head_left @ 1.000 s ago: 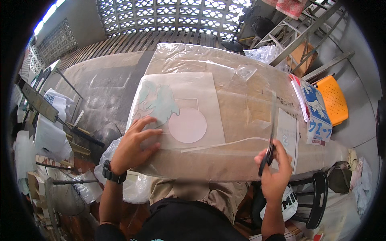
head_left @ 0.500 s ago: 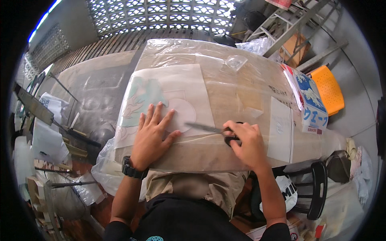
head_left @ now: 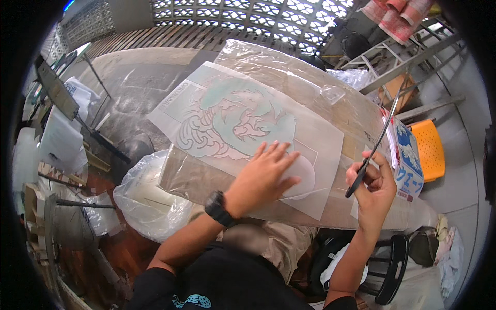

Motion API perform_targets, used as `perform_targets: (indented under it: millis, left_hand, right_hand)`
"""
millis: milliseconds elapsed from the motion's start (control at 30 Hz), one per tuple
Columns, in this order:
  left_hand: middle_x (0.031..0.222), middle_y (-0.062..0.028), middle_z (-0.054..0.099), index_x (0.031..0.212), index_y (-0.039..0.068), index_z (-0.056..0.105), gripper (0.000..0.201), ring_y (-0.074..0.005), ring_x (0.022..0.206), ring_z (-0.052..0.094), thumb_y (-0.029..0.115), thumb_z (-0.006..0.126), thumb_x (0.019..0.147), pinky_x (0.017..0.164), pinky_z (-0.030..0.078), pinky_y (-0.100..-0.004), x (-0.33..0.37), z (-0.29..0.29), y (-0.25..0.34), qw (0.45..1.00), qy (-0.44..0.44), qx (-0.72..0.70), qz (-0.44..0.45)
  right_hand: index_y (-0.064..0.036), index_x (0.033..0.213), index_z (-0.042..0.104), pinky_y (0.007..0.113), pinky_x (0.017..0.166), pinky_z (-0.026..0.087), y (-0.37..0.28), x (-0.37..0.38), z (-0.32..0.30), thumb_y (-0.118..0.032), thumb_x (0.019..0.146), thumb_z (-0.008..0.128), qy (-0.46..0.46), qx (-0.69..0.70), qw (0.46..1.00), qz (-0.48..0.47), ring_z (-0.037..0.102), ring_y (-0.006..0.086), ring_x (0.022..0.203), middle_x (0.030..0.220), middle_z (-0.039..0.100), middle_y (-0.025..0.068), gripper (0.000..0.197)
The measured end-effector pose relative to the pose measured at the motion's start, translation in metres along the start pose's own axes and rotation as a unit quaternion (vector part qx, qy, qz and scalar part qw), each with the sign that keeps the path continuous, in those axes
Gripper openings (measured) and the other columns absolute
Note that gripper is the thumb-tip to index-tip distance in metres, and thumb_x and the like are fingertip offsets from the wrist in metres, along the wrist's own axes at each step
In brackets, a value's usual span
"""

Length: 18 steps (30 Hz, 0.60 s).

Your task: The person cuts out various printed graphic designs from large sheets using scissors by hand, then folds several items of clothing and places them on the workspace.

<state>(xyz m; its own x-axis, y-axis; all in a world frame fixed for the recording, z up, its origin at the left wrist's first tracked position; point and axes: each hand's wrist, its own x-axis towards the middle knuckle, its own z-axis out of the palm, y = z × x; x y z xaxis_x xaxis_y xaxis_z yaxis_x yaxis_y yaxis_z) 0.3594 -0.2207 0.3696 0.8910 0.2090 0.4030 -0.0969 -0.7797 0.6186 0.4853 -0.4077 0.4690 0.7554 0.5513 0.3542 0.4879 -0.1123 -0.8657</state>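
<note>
A large translucent sheet (head_left: 318, 135) with a pale green and pink wave-like design lies slanted across the plastic-covered table. Fingers spread, my left hand (head_left: 256, 181) rests flat on the sheet, beside a pale round shape (head_left: 306, 178) at its right part. A black watch is on that wrist. Off the sheet's right edge, my right hand (head_left: 376, 199) grips black-handled scissors (head_left: 385, 130). Their long blades point up and away, apart from the sheet, and look closed together. The fingers partly hide the handles.
The table's plastic cover (head_left: 261, 54) shows behind the sheet. An orange perforated plastic piece (head_left: 430, 150) and a blue-and-white printed package (head_left: 408, 150) are at the right. A black chair (head_left: 397, 268) stands near my right arm, a clear plastic bag (head_left: 147, 199) hangs at the left.
The sheet has shifted and turned, with much more of its design now showing. My right hand has swung the scissors off the sheet, blades upward. My left hand stays flat on it.
</note>
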Motion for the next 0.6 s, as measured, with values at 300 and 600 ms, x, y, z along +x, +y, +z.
perform_targets:
  millis: [300, 600]
  left_hand:
    - [0.099, -0.0131, 0.059, 0.089, 0.004, 0.066, 0.011, -0.0313, 0.102, 0.061, 0.007, 0.062, 0.079, 0.084, 0.053, -0.0404, 0.023, 0.070, 0.042, 1.000, -0.023, -0.010, -0.006]
    - [0.101, -0.0087, 0.071, 0.101, 0.001, 0.074, 0.021, -0.0159, 0.088, 0.065, -0.007, 0.072, 0.082, 0.076, 0.050, -0.0246, -0.069, -0.123, -0.060, 0.902, 0.423, 0.003, -0.090]
  right_hand:
    - [-0.0002, 0.127, 0.058, 0.026, 0.074, 0.055, 0.019, -0.022, -0.010, 0.003, 0.083, 0.077, 0.096, 0.039, 0.995, 0.002, 0.065, 0.0130, 0.085, 0.094, 0.069, 0.0080, 0.048]
    - [0.0001, 0.135, 0.051, 0.029, 0.082, 0.043, 0.048, -0.073, -0.082, -0.009, 0.096, 0.069, 0.142, 0.037, 0.983, -0.110, 0.052, 0.0152, 0.088, 0.101, 0.060, 0.0086, 0.045]
